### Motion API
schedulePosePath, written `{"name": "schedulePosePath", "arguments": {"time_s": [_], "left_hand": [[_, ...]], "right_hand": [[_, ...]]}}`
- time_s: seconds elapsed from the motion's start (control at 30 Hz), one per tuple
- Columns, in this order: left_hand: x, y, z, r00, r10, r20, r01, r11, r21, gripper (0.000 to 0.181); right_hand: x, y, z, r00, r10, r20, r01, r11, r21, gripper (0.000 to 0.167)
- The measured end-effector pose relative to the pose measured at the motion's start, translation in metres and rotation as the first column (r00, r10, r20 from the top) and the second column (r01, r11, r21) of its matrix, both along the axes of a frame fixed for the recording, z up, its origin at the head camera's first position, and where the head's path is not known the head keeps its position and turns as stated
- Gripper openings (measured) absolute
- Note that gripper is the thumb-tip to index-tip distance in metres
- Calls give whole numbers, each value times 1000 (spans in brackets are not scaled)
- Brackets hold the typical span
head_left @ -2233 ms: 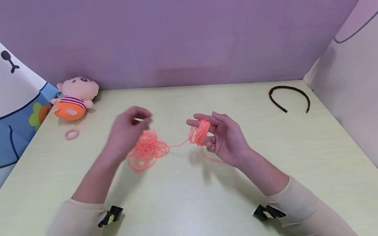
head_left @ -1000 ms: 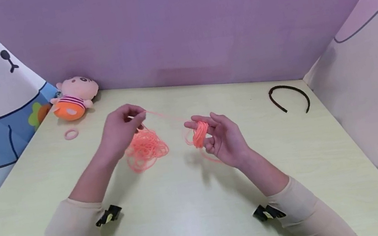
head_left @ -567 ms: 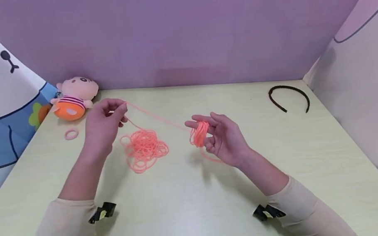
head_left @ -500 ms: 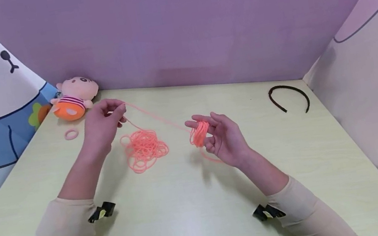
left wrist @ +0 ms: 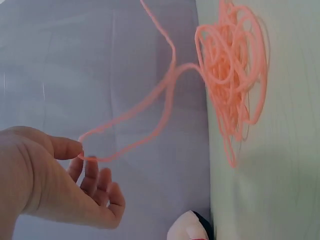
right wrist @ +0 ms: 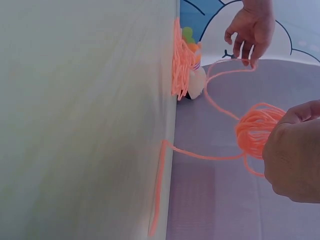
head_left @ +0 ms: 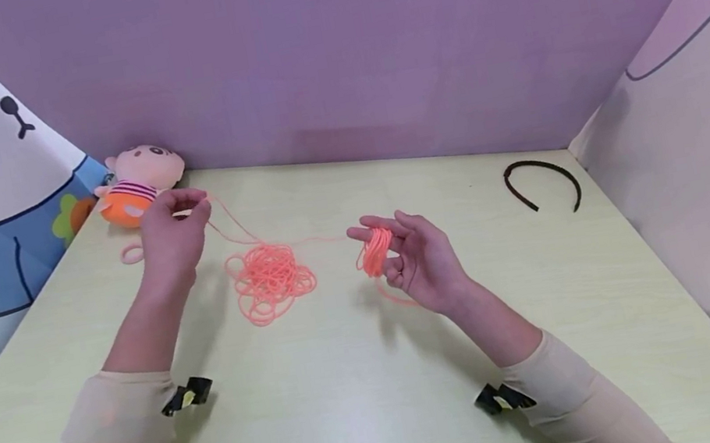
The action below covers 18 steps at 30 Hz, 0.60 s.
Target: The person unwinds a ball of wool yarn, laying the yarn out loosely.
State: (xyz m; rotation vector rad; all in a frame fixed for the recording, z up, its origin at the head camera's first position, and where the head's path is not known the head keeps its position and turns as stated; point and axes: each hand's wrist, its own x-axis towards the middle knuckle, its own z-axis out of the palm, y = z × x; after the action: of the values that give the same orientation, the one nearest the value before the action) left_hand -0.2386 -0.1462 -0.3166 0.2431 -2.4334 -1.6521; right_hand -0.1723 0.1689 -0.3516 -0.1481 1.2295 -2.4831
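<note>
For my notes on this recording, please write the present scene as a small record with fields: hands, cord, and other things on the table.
Left hand: pinches coral cord
Right hand: cord coil around its fingers
Cord between hands: slack
Pile: tangled cord, on table
Back left: doll, ring
Back right: headband

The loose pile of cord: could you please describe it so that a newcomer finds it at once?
On the pale table, in the head view, look between the left hand and the right hand. There lies a loose pile of coral-pink cord. Unlike the compact coil around the right hand's fingers, it rests on the tabletop in tangled loops.
</note>
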Motion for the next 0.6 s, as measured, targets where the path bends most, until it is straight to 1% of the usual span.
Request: {"name": "schedulePosePath", "arguments": {"time_s": [0.07, 0.13, 0.17, 0.23, 0.27, 0.3, 0.37, 0.4, 0.53, 0.6], "left_hand": [[1, 5, -1, 999, -26, -29, 25, 1000, -8, 31], [2, 11, -3, 995, -76, -64, 75, 997, -25, 33], [4, 14, -4, 991, -112, -72, 109, 993, -36, 33], [6, 23, -6, 976, -202, -83, 197, 978, -63, 31], [8, 27, -9, 964, -254, -81, 248, 966, -77, 29], [10, 33, -11, 948, -308, -74, 302, 949, -88, 27], [13, 44, -15, 913, -404, -55, 397, 912, -105, 23], [15, 50, -18, 895, -443, -51, 436, 893, -109, 22], [23, 68, -27, 833, -551, -59, 543, 833, -107, 20], [26, 74, -30, 795, -604, -59, 597, 796, -104, 22]], "right_hand": [[0, 0, 0, 1000, 3, 0, -3, 1000, -1, 49], [0, 0, 0, 1000, 7, -2, -8, 1000, -5, 49], [0, 0, 0, 1000, 10, -2, -10, 1000, -8, 48], [0, -1, 0, 1000, 16, -3, -17, 1000, -11, 47], [0, -1, 0, 1000, 20, -4, -21, 1000, -13, 46], [0, -1, 0, 1000, 26, -5, -26, 1000, -15, 45], [1, -1, 0, 999, 42, -6, -42, 999, -20, 44], [1, -1, 0, 999, 54, -5, -54, 998, -22, 43], [2, -1, 1, 993, 117, -8, -117, 993, -23, 45], [2, -1, 1, 988, 154, -17, -154, 988, -18, 46]]}}
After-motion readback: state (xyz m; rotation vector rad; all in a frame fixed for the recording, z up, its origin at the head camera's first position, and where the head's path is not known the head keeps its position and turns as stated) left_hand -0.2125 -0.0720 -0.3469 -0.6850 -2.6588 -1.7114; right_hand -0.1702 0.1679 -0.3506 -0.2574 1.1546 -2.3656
